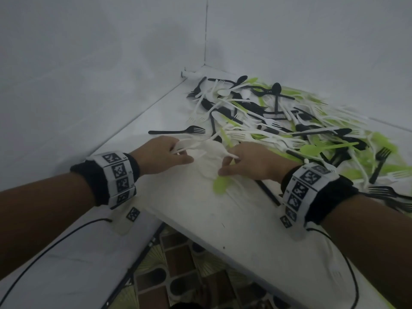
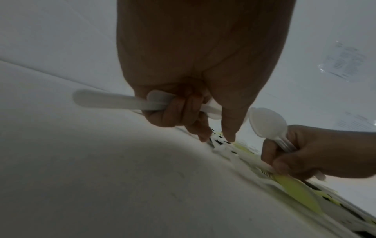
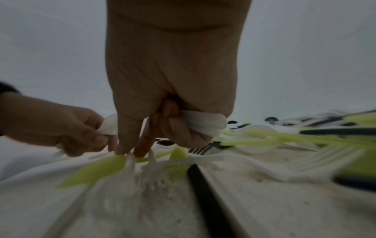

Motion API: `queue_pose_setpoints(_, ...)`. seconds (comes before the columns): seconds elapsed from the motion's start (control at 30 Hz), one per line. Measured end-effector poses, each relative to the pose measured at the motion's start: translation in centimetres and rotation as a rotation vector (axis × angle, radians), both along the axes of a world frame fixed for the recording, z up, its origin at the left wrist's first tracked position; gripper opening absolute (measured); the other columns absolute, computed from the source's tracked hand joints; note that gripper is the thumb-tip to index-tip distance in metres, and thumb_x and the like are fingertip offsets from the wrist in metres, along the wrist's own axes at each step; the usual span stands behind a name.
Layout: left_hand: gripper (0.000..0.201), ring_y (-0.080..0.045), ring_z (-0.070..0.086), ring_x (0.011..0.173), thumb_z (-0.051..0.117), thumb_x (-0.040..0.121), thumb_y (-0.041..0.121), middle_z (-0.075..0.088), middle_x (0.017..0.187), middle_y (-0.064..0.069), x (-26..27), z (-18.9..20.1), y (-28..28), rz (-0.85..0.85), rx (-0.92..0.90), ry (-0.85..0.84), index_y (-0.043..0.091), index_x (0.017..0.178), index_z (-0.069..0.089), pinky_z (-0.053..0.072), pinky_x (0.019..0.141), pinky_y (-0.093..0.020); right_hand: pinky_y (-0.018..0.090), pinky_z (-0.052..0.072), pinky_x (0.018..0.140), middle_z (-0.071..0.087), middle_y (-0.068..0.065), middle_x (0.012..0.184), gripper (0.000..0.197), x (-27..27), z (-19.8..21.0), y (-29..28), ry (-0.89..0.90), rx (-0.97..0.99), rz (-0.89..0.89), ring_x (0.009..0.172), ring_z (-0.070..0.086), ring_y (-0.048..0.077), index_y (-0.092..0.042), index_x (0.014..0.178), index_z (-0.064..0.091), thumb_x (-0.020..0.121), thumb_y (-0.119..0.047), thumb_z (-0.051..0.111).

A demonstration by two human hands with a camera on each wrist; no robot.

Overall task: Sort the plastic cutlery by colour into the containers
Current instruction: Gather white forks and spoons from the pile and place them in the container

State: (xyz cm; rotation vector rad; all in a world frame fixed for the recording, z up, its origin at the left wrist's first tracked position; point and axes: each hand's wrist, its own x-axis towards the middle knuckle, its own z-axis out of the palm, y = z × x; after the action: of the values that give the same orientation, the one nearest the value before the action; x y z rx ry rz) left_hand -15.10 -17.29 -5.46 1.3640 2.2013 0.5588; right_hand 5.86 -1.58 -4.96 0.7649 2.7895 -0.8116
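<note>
The cutlery pile (image 1: 278, 121) lies on the table (image 1: 223, 219), behind both hands, toward the corner.

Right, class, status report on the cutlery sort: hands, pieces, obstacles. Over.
Left hand grips white handles. Right hand grips white cutlery, fingers down on white forks. Mixed pile unsorted; no containers in view.

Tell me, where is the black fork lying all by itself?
In the head view, the black fork lies on the white table, at the left edge of the cutlery pile, just beyond the left hand.
</note>
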Motion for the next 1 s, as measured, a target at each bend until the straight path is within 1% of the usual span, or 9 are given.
queue_pose_setpoints(0.23,0.018,-0.025,0.059,0.085,0.060,0.096,0.026,0.065,0.095,-0.009,1.7,0.0,2.5,0.014,0.002,-0.030,0.008,0.100,0.058,0.040,0.066,-0.032,0.029,0.032,0.057,0.046,-0.004,0.065,0.037,2.6,0.6,3.3,0.140,0.054,-0.212,0.058,0.039,0.011,-0.009,0.072,0.049,0.094,-0.034,0.065)
queue_pose_setpoints(0.33,0.016,-0.015,0.051,0.074,0.044,0.102,0.014,0.064,0.097,-0.003,2.1,0.7,3.3,0.115,0.055,-0.193,0.013,0.117,0.049,0.039,0.063,-0.031,0.021,0.029,0.050,0.040,0.000,0.063,0.038,3.6,1.3,4.0,0.345,0.125,-0.362,0.053,0.035,0.009,-0.008,0.070,0.040,0.097,-0.029,0.057)
queue_pose_setpoints(0.43,0.021,-0.016,0.053,0.074,0.038,0.105,0.014,0.073,0.099,0.001,2.0,1.0,3.5,0.105,0.093,-0.253,0.013,0.124,0.047,0.047,0.073,-0.035,0.018,0.034,0.050,0.053,0.006,0.065,0.037,4.1,1.9,4.6,0.526,0.219,-0.437,0.054,0.047,0.008,-0.007,0.079,0.049,0.103,-0.035,0.054)
queue_pose_setpoints(0.53,0.012,-0.018,0.062,0.078,0.043,0.106,0.014,0.073,0.106,0.001,1.8,1.1,3.4,0.103,0.136,-0.281,0.013,0.117,0.048,0.055,0.085,-0.045,0.033,0.038,0.056,0.053,0.006,0.063,0.038,4.0,2.2,5.0,0.623,0.377,-0.401,0.056,0.048,0.019,-0.010,0.082,0.047,0.104,-0.039,0.054)
queue_pose_setpoints(0.63,0.012,-0.019,0.061,0.080,0.047,0.101,0.010,0.071,0.107,-0.003,1.4,1.1,3.3,0.149,0.149,-0.283,0.014,0.109,0.055,0.055,0.082,-0.041,0.034,0.030,0.053,0.046,-0.006,0.065,0.026,3.6,1.8,4.4,0.467,0.521,-0.221,0.061,0.047,0.020,-0.017,0.083,0.045,0.103,-0.029,0.055)
queue_pose_setpoints(0.73,0.018,-0.018,0.054,0.078,0.048,0.101,0.022,0.067,0.097,-0.003,0.8,1.0,3.0,0.231,0.147,-0.233,0.009,0.103,0.061,0.044,0.073,-0.035,0.034,0.044,0.063,0.060,-0.004,0.088,0.013,3.2,0.5,3.7,0.188,0.565,-0.036,0.083,0.059,0.024,-0.025,0.102,0.060,0.100,-0.032,0.050)
queue_pose_setpoints(0.8,0.021,-0.018,0.048,0.076,0.047,0.101,0.026,0.059,0.091,-0.003,0.5,0.9,2.9,0.265,0.125,-0.225,0.007,0.101,0.056,0.038,0.069,-0.035,0.035,0.049,0.065,0.060,-0.004,0.083,0.016,3.1,-0.2,3.1,0.077,0.479,-0.006,0.082,0.060,0.025,-0.025,0.087,0.056,0.095,-0.036,0.048)
queue_pose_setpoints(0.87,0.016,-0.017,0.042,0.074,0.047,0.103,0.026,0.050,0.089,-0.005,0.3,0.8,2.7,0.275,0.098,-0.252,0.010,0.102,0.051,0.034,0.065,-0.034,0.038,0.051,0.064,0.055,-0.004,0.073,0.022,3.2,-0.6,2.8,0.045,0.404,-0.038,0.074,0.057,0.026,-0.021,0.077,0.046,0.091,-0.039,0.045)
queue_pose_setpoints(1.0,0.021,-0.018,0.043,0.081,0.042,0.106,0.015,0.052,0.097,-0.011,-0.1,0.2,2.3,0.207,0.061,-0.280,0.005,0.122,0.052,0.037,0.069,-0.031,0.036,0.039,0.058,0.058,0.001,0.076,0.014,3.2,-0.5,3.4,0.204,0.286,-0.168,0.070,0.055,0.023,-0.019,0.095,0.044,0.101,-0.031,0.043)
